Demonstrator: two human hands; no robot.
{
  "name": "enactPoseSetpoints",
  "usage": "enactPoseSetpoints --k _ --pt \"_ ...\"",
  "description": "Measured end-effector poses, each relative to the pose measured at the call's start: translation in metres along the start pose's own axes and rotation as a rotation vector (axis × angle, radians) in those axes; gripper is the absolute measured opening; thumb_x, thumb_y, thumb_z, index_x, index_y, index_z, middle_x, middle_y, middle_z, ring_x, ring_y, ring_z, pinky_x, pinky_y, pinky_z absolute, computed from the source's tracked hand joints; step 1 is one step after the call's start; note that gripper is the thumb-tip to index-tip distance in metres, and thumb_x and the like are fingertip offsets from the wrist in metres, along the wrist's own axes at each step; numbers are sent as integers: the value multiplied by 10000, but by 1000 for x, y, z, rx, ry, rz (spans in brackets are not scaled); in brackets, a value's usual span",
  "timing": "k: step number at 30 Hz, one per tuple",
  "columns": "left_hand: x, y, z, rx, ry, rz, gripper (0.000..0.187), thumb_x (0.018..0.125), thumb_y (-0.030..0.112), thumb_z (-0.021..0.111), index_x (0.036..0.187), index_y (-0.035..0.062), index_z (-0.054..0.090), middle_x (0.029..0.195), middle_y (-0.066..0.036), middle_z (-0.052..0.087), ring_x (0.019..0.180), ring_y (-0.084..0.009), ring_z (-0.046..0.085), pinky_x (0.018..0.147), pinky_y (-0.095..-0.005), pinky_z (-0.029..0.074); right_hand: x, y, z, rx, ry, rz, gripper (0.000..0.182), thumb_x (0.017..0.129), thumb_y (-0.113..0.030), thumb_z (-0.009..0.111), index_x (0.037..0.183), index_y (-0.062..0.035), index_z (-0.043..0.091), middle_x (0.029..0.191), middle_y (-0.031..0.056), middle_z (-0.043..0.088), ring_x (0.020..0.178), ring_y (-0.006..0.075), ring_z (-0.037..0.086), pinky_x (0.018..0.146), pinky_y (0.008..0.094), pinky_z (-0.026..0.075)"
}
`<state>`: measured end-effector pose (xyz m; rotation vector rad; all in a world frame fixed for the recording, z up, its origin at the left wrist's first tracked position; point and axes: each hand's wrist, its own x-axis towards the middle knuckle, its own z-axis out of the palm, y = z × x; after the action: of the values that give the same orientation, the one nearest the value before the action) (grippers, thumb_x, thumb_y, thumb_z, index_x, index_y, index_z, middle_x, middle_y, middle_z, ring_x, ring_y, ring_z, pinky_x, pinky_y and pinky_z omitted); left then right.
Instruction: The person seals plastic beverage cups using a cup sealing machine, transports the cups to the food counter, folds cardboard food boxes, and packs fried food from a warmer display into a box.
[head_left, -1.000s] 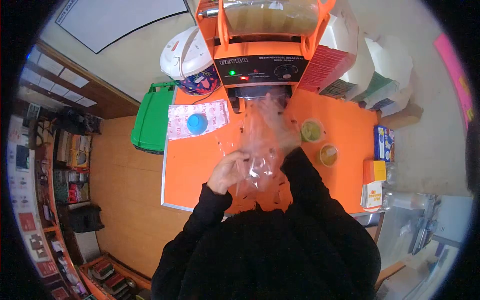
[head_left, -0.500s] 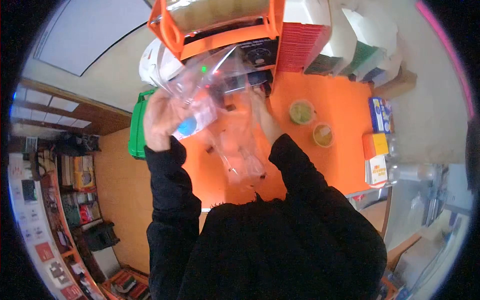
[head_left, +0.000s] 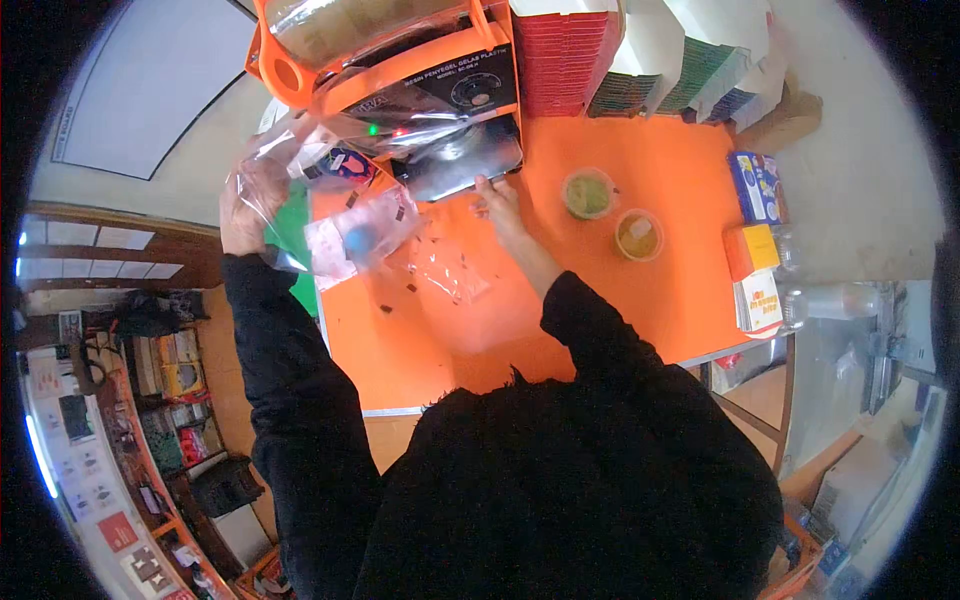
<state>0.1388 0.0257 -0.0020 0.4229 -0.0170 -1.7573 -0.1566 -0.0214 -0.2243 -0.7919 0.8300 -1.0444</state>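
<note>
My left hand is raised at the left, above the table's edge, gripping one end of a long clear plastic film. The film stretches from that hand across to the orange cup-sealing machine at the back. My right hand reaches forward over the orange table and pinches the film's other end just below the machine's front. A loose piece of clear plastic with dark marks lies on the table between my arms.
Two sealed cups, one green and one yellowish, stand right of my right hand. Boxes sit at the table's right edge. Red, white and green stacks line the back. A green bin shows behind the film.
My left hand has swung up and out to the left, pulling the film long. The right hand moved forward to the machine. The view tilted.
</note>
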Motion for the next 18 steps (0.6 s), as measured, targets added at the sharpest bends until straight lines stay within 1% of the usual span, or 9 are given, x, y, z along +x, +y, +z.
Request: enactPoseSetpoints --k 2,5,7,11,12,14,15,16,18 --pt "4 10 -8 -20 57 6 204 840 173 434 842 -27 473 598 -69 512 522 -156 537 472 -268 495 -17 5 -6 -8 23 50 303 817 -344 529 934 -65 508 764 4 528 543 87 510 499 220 394" --pt "-3 -4 7 67 -80 -82 219 833 177 446 847 -38 487 614 -96 532 490 -158 529 426 -266 486 -54 -2 -12 -7 9 20 313 828 -352 510 941 -60 494 772 6 526 526 85 500 493 222 396" --pt "-11 -19 28 15 146 10 241 833 175 445 892 -54 493 639 -115 548 457 -160 523 387 -254 473 -73 -3 -17 -1 10 65 312 832 -350 503 951 -63 489 777 5 522 525 83 494 497 224 393" --pt "-1 6 16 203 117 -48 295 835 186 447 971 -74 475 693 -135 559 432 -160 528 341 -244 463 -93 -1 -24 59 10 116 320 835 -344 498 991 -66 469 799 1 504 532 82 479 519 233 393" --pt "-1 13 12 202 118 -48 295 835 186 447 971 -74 475 693 -135 559 432 -160 528 341 -244 463 -101 -3 -25 58 10 117 320 835 -344 498 991 -66 469 799 1 504 532 82 479 519 233 393" --pt "-1 26 5 290 26 -200 337 821 174 474 1049 -74 457 733 -105 568 499 -129 547 446 -229 491 -115 -7 -27 73 30 158 338 835 -346 497 1027 -72 454 805 -1 494 548 84 481 540 234 396" --pt "-3 18 8 289 26 -199 337 821 174 474 1049 -74 457 733 -105 568 499 -129 547 446 -229 491 -117 -6 -29 72 29 159 338 835 -346 497 1027 -72 454 805 -1 494 548 84 481 540 234 396" --pt "-8 3 15 565 140 23 353 807 162 492 1077 -63 459 757 -74 573 547 -100 548 505 -207 479 -119 -2 -33 78 2 172 354 832 -359 496 1039 -76 447 810 -2 492 534 89 479 531 238 399" --pt "-14 0 23 831 264 252 375 794 150 510 1105 -52 460 780 -43 579 594 -70 549 564 -186 466 -120 6 -37 81 -29 193 370 830 -372 495 1050 -80 441 816 -3 489 519 93 476 521 243 401"
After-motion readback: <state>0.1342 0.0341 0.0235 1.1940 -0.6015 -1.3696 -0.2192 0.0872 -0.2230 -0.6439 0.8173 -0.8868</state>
